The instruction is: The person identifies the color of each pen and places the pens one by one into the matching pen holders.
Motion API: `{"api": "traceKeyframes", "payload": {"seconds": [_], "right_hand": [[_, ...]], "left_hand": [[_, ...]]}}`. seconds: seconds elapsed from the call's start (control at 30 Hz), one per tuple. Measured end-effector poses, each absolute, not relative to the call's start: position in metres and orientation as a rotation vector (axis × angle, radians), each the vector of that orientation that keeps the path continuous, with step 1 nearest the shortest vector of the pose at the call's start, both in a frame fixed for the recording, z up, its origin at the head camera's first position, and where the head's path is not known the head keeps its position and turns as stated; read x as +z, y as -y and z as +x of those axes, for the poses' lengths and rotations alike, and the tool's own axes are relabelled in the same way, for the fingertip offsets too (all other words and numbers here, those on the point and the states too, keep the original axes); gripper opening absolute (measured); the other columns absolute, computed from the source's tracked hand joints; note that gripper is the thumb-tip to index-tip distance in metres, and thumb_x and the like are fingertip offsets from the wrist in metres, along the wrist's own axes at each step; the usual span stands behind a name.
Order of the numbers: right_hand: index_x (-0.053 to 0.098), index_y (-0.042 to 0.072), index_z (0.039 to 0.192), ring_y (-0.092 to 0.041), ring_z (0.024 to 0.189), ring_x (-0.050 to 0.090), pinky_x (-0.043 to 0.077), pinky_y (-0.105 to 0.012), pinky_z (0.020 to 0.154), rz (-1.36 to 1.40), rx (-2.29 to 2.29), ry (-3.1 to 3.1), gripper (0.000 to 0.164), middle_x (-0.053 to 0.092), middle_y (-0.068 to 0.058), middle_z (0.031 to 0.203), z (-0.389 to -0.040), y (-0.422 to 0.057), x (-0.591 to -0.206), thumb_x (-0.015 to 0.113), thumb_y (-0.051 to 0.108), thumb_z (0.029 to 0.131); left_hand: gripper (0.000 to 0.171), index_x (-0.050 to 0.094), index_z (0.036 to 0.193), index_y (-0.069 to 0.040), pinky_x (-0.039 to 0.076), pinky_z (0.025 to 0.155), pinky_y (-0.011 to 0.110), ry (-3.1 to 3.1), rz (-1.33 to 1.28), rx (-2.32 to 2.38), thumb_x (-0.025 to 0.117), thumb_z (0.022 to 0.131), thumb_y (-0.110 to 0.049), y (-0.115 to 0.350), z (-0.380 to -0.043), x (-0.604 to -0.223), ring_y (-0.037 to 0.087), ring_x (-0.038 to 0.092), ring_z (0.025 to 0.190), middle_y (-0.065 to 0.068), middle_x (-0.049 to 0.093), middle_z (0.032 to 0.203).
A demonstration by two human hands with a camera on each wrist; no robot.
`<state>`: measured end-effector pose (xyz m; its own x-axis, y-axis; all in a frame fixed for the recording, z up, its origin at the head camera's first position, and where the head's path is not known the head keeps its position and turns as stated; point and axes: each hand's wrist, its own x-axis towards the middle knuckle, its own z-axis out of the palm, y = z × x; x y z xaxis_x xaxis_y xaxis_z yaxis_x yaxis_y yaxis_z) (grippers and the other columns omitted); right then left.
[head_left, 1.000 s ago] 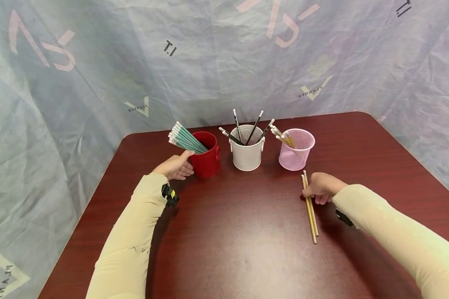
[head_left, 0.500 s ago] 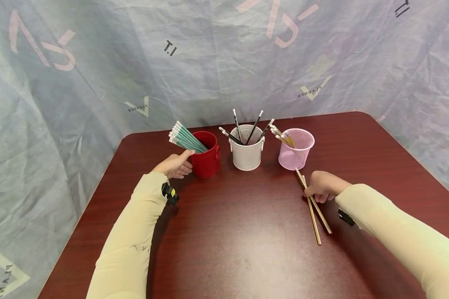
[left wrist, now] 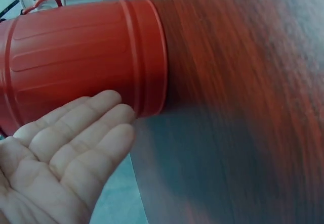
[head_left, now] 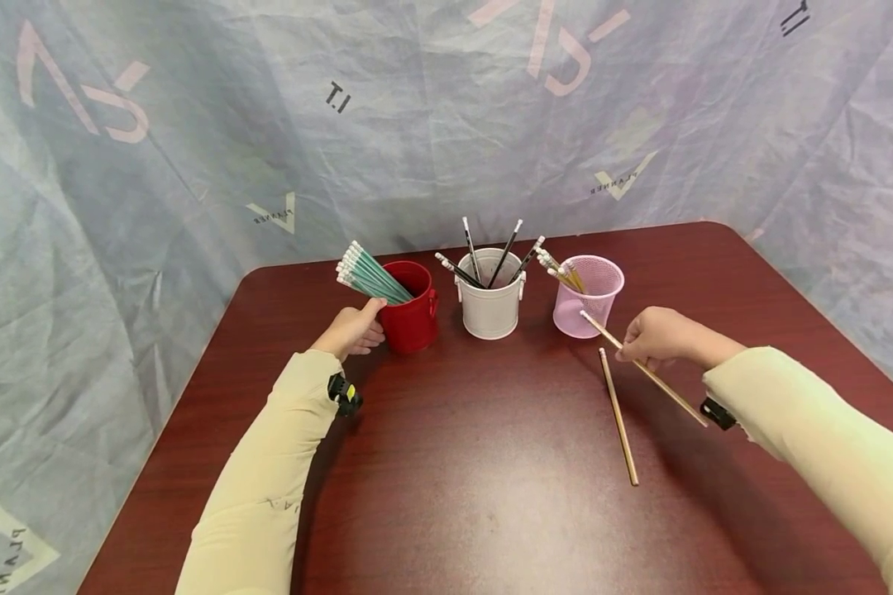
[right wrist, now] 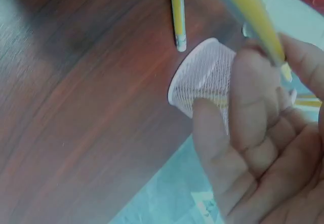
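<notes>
My right hand [head_left: 662, 335] pinches a yellow pencil [head_left: 673, 392] between thumb and fingers, above the table at the right. The pencil slants, its eraser end in front of the pink mesh cup [head_left: 576, 321]. A second yellow pencil [head_left: 619, 417] lies on the table just left of that hand. In the right wrist view, the held pencil [right wrist: 248, 16] crosses close to the camera. At the left, my left hand [head_left: 348, 332] rests against the red bucket [head_left: 411, 328], thumb near its rim. Its fingers [left wrist: 101, 138] are straight along the bucket wall in the left wrist view.
Teal pencils [head_left: 372, 274] lean out of the red bucket. Between the red bucket and the mesh cup stands a white bucket [head_left: 489, 314] with several black pencils. Yellow pencils [head_left: 561, 268] stand in the mesh cup. A grey cloth [head_left: 417, 124] hangs behind the table.
Two yellow pencils lay together under my right hand; one is now lifted and tilted, the other left on the table. My right hand rose and moved right. The left hand stayed at the red bucket.
</notes>
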<state>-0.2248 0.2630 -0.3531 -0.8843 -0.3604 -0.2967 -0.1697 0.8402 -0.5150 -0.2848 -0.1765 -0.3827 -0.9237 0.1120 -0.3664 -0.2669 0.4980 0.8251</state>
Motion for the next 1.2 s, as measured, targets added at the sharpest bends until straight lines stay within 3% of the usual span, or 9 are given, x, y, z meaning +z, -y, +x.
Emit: {"api": "traceKeyframes", "payload": {"seconds": [0.17,0.33,0.53,0.8,0.97,1.2], "right_hand": [[0.067,0.007,0.072,-0.006,0.053,0.054,0.043,-0.023,0.053,-0.585,-0.789,-2.629,0.011,0.058,0.005,0.059,-0.222,-0.266,-0.345,0.072,0.010,0.082],[0.070,0.002,0.086,-0.001,0.061,0.055,0.043,-0.021,0.056,-0.593,-1.013,-2.845,0.008,0.066,0.001,0.068,-0.226,-0.266,-0.324,0.074,0.008,0.081],[0.067,-0.001,0.091,0.007,0.063,0.054,0.040,-0.014,0.055,-0.441,-1.283,-3.092,0.015,0.061,0.023,0.067,-0.236,-0.267,-0.294,0.074,0.008,0.081],[0.058,0.013,0.081,0.012,0.056,0.047,0.033,-0.010,0.053,-0.308,-1.515,-3.272,0.017,0.051,0.034,0.061,-0.250,-0.262,-0.266,0.074,0.007,0.080],[0.055,0.018,0.084,0.010,0.055,0.047,0.033,-0.009,0.052,-0.280,-1.756,-3.207,0.024,0.054,0.032,0.060,-0.257,-0.256,-0.254,0.071,0.001,0.080],[0.058,0.018,0.086,0.007,0.064,0.058,0.043,-0.007,0.063,-0.331,-2.080,-2.998,0.029,0.062,0.023,0.067,-0.270,-0.244,-0.258,0.064,-0.010,0.080]], "left_hand": [[0.072,0.049,0.125,0.017,0.043,0.099,0.046,-2.335,-0.142,1.426,0.036,0.096,-0.048,0.177,-0.285,-0.385,0.040,0.053,0.119,0.031,0.054,0.127],[0.072,0.050,0.126,0.016,0.043,0.099,0.045,-2.318,-0.189,1.468,0.037,0.096,-0.048,0.177,-0.285,-0.386,0.039,0.053,0.119,0.030,0.054,0.127],[0.072,0.048,0.127,0.016,0.043,0.099,0.045,-2.297,-0.229,1.517,0.039,0.095,-0.048,0.176,-0.284,-0.385,0.038,0.053,0.120,0.030,0.053,0.129],[0.072,0.047,0.129,0.015,0.042,0.100,0.045,-2.286,-0.246,1.529,0.041,0.095,-0.048,0.175,-0.283,-0.383,0.038,0.052,0.121,0.030,0.052,0.130],[0.072,0.047,0.129,0.015,0.042,0.100,0.045,-2.280,-0.238,1.519,0.040,0.095,-0.048,0.173,-0.283,-0.382,0.038,0.051,0.122,0.030,0.052,0.130],[0.071,0.047,0.130,0.015,0.042,0.100,0.046,-2.268,-0.242,1.526,0.040,0.095,-0.047,0.172,-0.283,-0.384,0.039,0.051,0.122,0.030,0.052,0.130]]}}
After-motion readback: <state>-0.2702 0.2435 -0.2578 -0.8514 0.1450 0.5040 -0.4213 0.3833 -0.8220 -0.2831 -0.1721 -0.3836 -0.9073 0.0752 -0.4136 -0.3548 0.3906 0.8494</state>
